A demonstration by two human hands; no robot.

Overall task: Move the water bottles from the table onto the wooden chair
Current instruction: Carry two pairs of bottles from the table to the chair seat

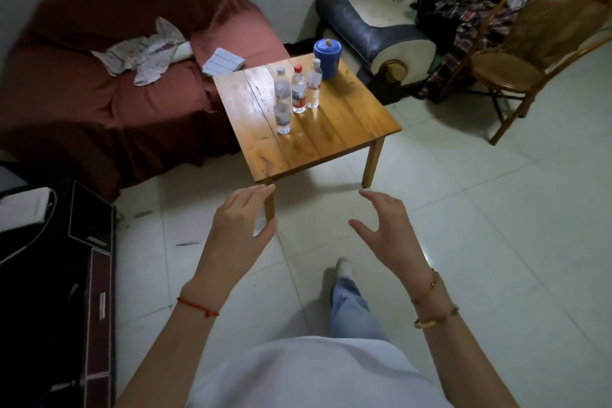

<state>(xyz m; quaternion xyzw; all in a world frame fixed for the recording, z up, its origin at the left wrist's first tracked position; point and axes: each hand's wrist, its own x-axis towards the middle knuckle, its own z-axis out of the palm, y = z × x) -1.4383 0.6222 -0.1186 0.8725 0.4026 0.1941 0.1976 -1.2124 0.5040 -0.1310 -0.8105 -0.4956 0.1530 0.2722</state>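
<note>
Three clear water bottles stand upright in a row on the low wooden table (347, 129): a tall one with a grey cap (282, 103), a red-capped one (298, 91) and a white-capped one (314, 84). The wooden chair (506, 71) with a round seat stands at the right, its seat bare. My left hand (240, 225) and my right hand (385, 228) hover above the floor in front of the table, fingers spread, holding nothing.
A blue lidded container (327, 56) sits at the table's far corner. A red-covered sofa (99, 93) lies to the left, a blue and white armchair (374, 26) with clothes behind. A black cabinet (56, 275) stands at the left. Pale tiled floor (480, 242) lies between table and chair.
</note>
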